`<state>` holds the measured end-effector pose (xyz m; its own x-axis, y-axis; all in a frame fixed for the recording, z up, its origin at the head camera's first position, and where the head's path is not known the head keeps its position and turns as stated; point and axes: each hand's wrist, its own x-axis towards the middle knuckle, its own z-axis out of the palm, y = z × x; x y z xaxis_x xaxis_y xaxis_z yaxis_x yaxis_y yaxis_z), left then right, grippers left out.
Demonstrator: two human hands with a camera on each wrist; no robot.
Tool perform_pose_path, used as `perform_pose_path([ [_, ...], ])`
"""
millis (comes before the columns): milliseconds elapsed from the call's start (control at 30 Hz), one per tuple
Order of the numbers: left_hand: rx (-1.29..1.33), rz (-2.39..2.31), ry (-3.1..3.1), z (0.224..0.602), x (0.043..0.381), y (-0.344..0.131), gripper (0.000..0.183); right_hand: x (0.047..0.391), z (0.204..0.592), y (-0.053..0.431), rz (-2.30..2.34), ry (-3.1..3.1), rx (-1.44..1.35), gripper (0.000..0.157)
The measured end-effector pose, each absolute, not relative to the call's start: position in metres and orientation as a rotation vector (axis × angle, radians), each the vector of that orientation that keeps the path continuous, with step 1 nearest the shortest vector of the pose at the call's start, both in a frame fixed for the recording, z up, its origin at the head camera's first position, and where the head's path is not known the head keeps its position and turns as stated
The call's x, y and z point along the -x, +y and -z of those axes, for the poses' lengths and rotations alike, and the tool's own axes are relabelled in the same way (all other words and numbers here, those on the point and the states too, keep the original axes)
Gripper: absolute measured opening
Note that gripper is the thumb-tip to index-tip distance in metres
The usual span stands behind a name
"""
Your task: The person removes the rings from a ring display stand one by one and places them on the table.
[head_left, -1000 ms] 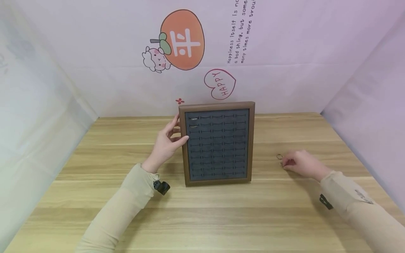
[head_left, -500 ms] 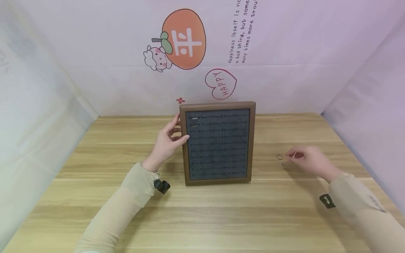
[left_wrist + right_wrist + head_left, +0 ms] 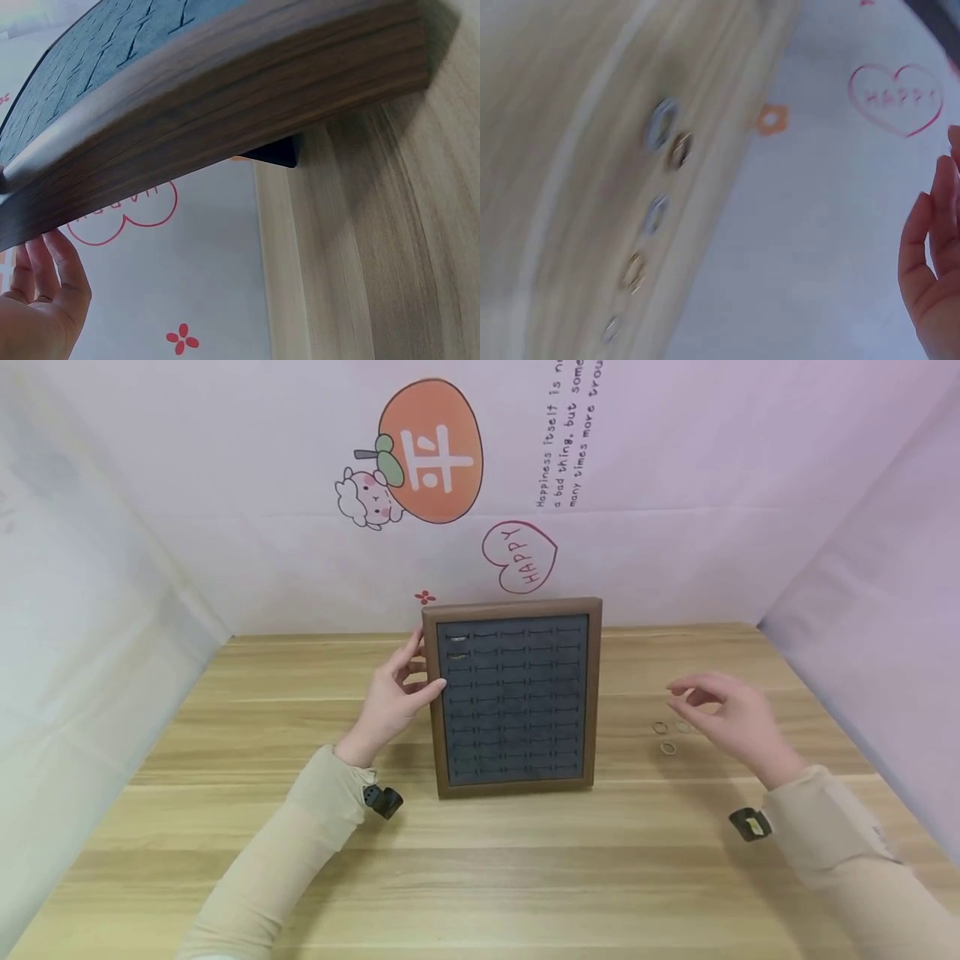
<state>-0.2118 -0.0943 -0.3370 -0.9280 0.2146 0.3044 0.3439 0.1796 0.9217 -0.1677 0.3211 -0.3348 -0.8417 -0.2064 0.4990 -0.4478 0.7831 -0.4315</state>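
A ring display board (image 3: 517,710), a wood-framed panel of grey slotted fabric, stands nearly upright on the table. Two rings sit in its left column, a silver ring (image 3: 457,638) above a gold-toned ring (image 3: 457,656). My left hand (image 3: 393,697) grips the board's left edge, thumb on the front and fingers behind. My right hand (image 3: 723,718) hovers right of the board, thumb and forefinger slightly apart, with nothing visible between them. Beneath it lie loose rings (image 3: 668,748). In the right wrist view several rings, a silver ring (image 3: 661,124) and a gold-toned ring (image 3: 680,150) among them, lie in a line, blurred.
The wood-grain table (image 3: 517,877) ends at a white printed backdrop (image 3: 675,510) behind the board. Similar white sheets hang at both sides. A dark support foot (image 3: 277,152) shows behind the board in the left wrist view.
My right hand has lifted off the loose rings and moved up and away from them, uncovering more of them. The left hand and the board keep their place.
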Motion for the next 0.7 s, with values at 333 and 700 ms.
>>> perform_pose_path([
  [333, 0.546, 1.891, -2.332, 0.339, 0.213, -0.096, 0.078, 0.169, 0.316, 0.274, -0.843, -2.416, -0.619, 0.021],
  [700, 0.557, 1.886, -2.324, 0.338, 0.214, -0.094, 0.077, 0.178, 0.290, 0.219, -0.930, -2.331, -0.854, 0.023],
])
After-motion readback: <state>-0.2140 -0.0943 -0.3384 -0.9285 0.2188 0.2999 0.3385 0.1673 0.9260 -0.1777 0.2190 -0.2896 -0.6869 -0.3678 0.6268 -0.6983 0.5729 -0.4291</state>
